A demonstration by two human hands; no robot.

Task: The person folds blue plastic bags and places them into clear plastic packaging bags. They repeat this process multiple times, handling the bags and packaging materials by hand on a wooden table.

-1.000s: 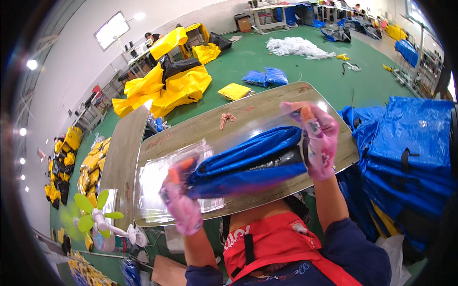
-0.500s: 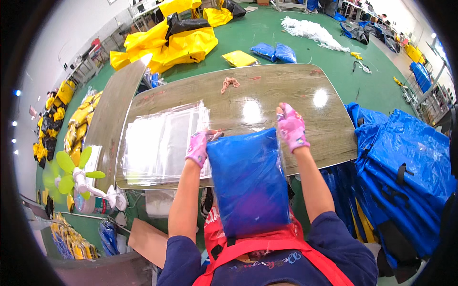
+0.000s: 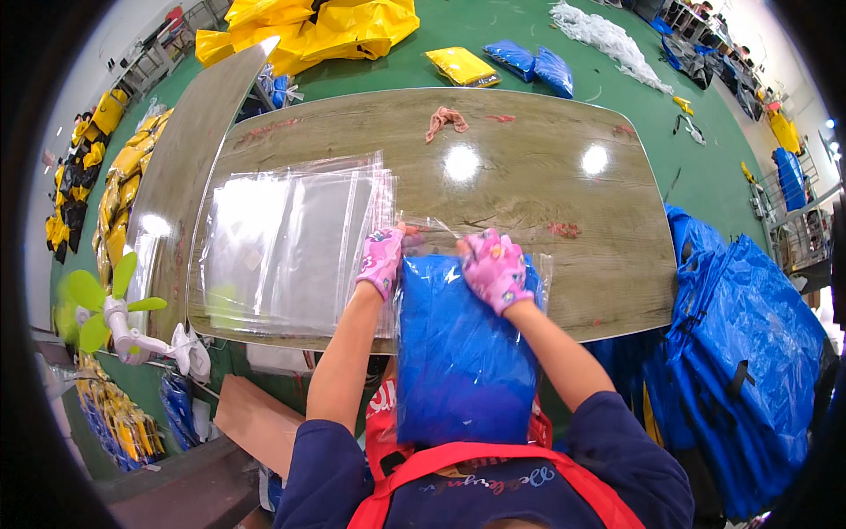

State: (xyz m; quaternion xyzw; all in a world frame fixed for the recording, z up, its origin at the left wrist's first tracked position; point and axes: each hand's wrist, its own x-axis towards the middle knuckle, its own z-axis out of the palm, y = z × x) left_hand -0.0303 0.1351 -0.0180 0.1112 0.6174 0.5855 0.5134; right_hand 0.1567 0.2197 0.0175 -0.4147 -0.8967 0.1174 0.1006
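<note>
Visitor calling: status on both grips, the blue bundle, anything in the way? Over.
Left grip, right grip: at upper end of clear bag. Blue bundle inside. Stack of clear bags close beside left grip.

Blue pack [image 3: 463, 370] in clear bag [image 3: 545, 286], at table [image 3: 608, 225] edge.
Right hand [image 3: 495, 271], gloved, grips bag's upper end; left hand [image 3: 382, 263], gloved, at its upper-left corner. Sleeve stack [image 3: 295, 242] lies left; rag [image 3: 445, 122] beyond.

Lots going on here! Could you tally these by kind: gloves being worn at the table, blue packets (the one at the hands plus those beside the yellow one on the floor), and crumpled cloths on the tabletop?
Pink gloves: 2
Blue packets: 3
Crumpled cloth: 1
Total: 6
</note>
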